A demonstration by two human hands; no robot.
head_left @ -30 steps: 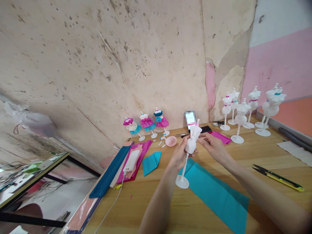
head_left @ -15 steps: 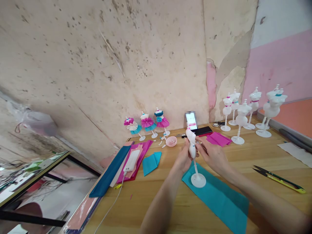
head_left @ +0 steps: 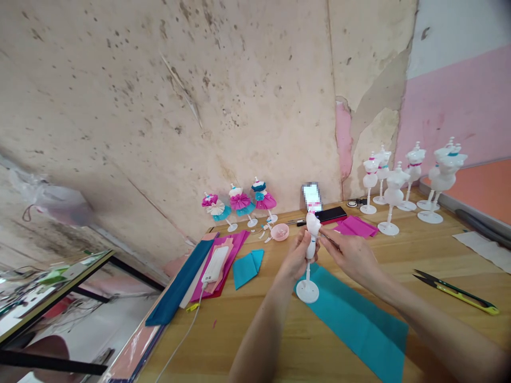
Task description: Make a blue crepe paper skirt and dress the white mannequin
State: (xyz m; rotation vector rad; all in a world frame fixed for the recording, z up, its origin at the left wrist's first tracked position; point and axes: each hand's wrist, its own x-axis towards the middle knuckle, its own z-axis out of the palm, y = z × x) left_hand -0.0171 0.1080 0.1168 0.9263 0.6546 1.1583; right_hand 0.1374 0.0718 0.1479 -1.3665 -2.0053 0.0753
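Note:
A small white dress-form mannequin point(head_left: 312, 227) on a stand stands out over the table, tilted slightly, with pink at its neck and a thin blue band at its waist. My left hand point(head_left: 296, 255) is closed round its torso from the left. The fingers of my right hand point(head_left: 351, 252) are pinched together against its right side; a thin dark thing shows there, too small to name. Beneath the round base point(head_left: 307, 292) lies a strip of teal cloth point(head_left: 359, 324).
Several bare white mannequins point(head_left: 395, 194) stand at the back right, and dressed ones point(head_left: 240, 201) at the back left. Yellow-handled thread snips point(head_left: 459, 292) lie at right. A pink bowl point(head_left: 280, 232), a phone point(head_left: 311, 197), magenta cloth point(head_left: 356, 226) and a white power bank point(head_left: 215, 264) are also around.
The mannequin's base has swung left and slightly up, so its stand now leans the other way. Both hands stay at the torso, my right one barely shifted.

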